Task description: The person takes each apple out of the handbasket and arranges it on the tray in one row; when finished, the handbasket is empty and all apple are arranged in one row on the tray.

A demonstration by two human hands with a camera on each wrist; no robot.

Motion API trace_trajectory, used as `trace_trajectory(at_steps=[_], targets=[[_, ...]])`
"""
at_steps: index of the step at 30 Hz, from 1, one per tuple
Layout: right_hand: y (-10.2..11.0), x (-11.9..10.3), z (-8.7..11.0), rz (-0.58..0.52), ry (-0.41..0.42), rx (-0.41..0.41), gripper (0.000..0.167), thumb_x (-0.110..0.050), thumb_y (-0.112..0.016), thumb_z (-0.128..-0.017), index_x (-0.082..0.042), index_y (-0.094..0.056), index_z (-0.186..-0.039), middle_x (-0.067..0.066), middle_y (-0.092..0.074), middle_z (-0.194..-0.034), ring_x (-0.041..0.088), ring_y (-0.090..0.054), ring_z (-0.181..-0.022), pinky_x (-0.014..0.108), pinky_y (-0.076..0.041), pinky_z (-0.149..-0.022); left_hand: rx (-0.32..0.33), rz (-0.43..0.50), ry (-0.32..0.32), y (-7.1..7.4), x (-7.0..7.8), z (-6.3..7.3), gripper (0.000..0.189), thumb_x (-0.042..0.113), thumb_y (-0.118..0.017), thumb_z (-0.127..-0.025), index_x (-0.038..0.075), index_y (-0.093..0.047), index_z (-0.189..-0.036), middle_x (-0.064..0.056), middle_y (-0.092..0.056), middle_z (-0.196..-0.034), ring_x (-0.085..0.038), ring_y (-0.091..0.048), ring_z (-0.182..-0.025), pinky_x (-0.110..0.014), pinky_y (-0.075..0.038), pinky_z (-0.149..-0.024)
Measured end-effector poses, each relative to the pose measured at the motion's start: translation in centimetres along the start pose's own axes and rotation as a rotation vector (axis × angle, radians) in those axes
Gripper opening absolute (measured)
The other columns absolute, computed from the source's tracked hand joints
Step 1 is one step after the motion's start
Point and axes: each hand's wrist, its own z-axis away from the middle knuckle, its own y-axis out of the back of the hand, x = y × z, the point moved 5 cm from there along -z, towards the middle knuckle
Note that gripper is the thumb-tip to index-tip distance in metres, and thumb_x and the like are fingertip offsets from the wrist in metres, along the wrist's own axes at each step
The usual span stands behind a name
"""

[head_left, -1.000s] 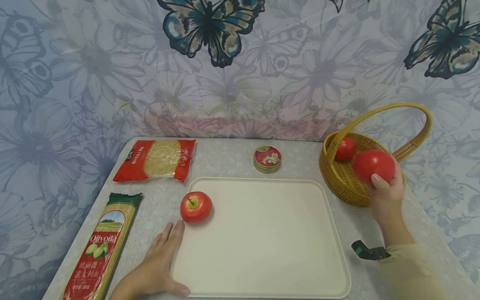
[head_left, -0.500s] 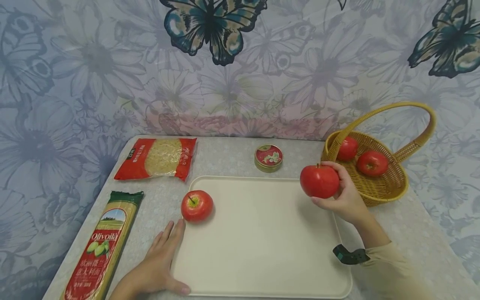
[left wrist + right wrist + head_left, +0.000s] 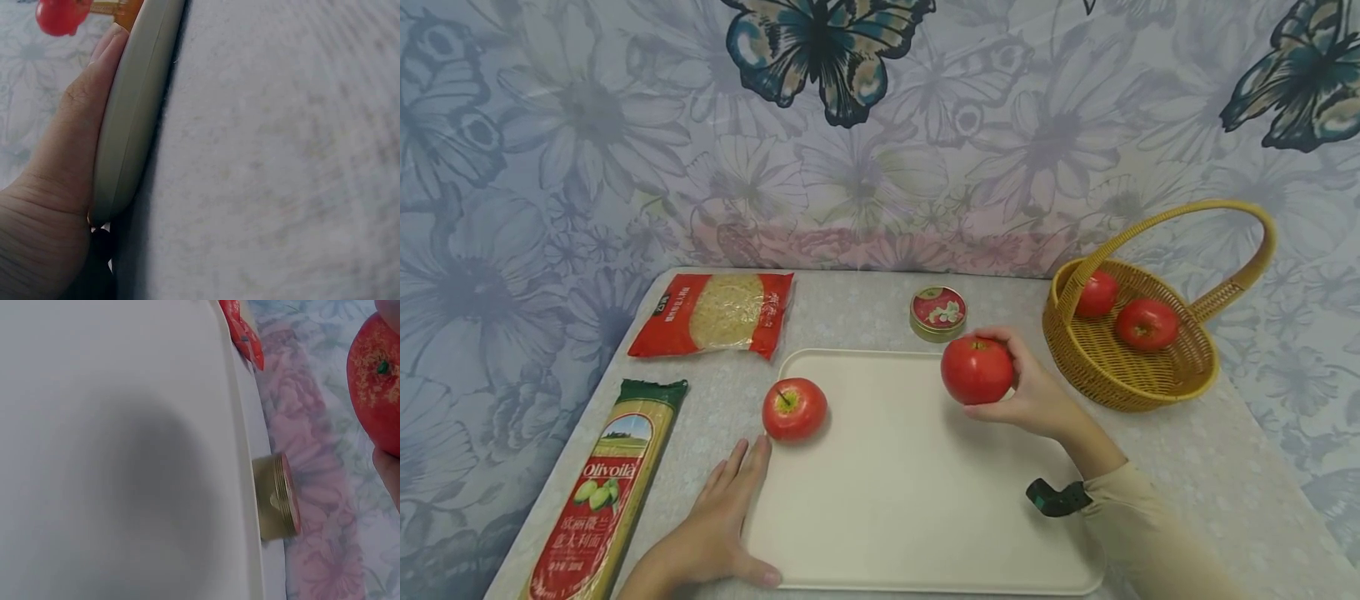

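Observation:
My right hand (image 3: 1033,398) grips a red apple (image 3: 976,370), fingers behind it and thumb below, held over the back right part of a cream tray (image 3: 917,508). In the right wrist view the held apple (image 3: 381,394) shows its underside at the right edge, and a soft shadow falls on the tray. Another red apple (image 3: 794,410) sits at the tray's back left corner, stem up. Along the left side of the tray lies my left hand (image 3: 711,521), fingers extended. The left wrist view shows this hand (image 3: 59,169) against the tray's side (image 3: 128,125).
A yellow wicker basket (image 3: 1086,375) with a tall handle stands at the right, two red apples (image 3: 1147,325) inside. Behind the tray is a small round tin (image 3: 937,315). A red-ended pasta bag (image 3: 715,317) and a long spaghetti packet (image 3: 606,492) lie left.
My right hand has lifted the apple out of the basket and carried it left over the tray. The left hand has stayed at the tray's edge.

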Motion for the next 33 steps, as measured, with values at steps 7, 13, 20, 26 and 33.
trace_trajectory(at_steps=[7, 13, 20, 26, 33], targets=[[-3.5, -0.1, -2.0, 0.061, -0.038, -0.107, 0.094, -0.017, -0.093, -0.066, -0.026, -0.039, -0.143, 0.002, -0.045, -0.143, 0.03, -0.048, -0.132, 0.055, -0.049, -0.102, 0.013, -0.001, -0.022, 0.0, 0.0, 0.1, 0.159, 0.069, -0.09, -0.039, 0.019, -0.001, -0.161, -0.012, -0.001, -0.169, -0.04, 0.012, -0.154, -0.042, 0.022, -0.121], [-7.3, -0.1, -3.7, 0.168, 0.003, -0.172, 0.087, -0.015, -0.09, -0.067, -0.016, -0.042, -0.14, 0.003, -0.047, -0.138, 0.024, -0.053, -0.126, 0.049, -0.051, -0.101, 0.025, -0.016, -0.036, -0.1, -0.2, 0.1, 0.16, 0.071, -0.089, -0.038, 0.019, -0.001, -0.161, -0.012, -0.001, -0.169, -0.04, 0.01, -0.154, -0.026, 0.026, -0.116], [-10.8, 1.0, -5.3, 0.2, -0.023, -0.277, 0.086, -0.013, -0.088, -0.069, -0.008, -0.041, -0.142, 0.001, -0.049, -0.134, 0.02, -0.054, -0.122, 0.044, -0.052, -0.1, 0.037, -0.036, -0.055, -0.1, -0.1, 0.1, 0.16, 0.074, -0.086, -0.038, 0.019, -0.001, -0.161, -0.012, -0.003, -0.169, -0.041, 0.009, -0.154, -0.023, 0.025, -0.116], [-12.3, 1.4, -6.1, 0.244, -0.034, -0.323, 0.089, -0.015, -0.089, -0.069, -0.01, -0.039, -0.143, 0.001, -0.049, -0.133, 0.021, -0.054, -0.123, 0.044, -0.051, -0.101, 0.027, -0.02, -0.045, -0.1, 0.0, 0.1, 0.16, 0.073, -0.087, -0.038, 0.018, -0.001, -0.161, -0.012, -0.003, -0.169, -0.041, 0.01, -0.154, -0.031, 0.023, -0.119], [-13.2, 1.7, -6.4, 0.253, -0.055, -0.333, 0.093, -0.015, -0.091, -0.069, -0.015, -0.035, -0.144, 0.001, -0.044, -0.138, 0.021, -0.05, -0.128, 0.044, -0.047, -0.106, 0.007, -0.003, -0.01, 0.0, 0.0, 0.0, 0.159, 0.067, -0.091, -0.04, 0.016, -0.001, -0.161, -0.013, -0.001, -0.168, -0.04, 0.012, -0.153, -0.052, 0.017, -0.122]])
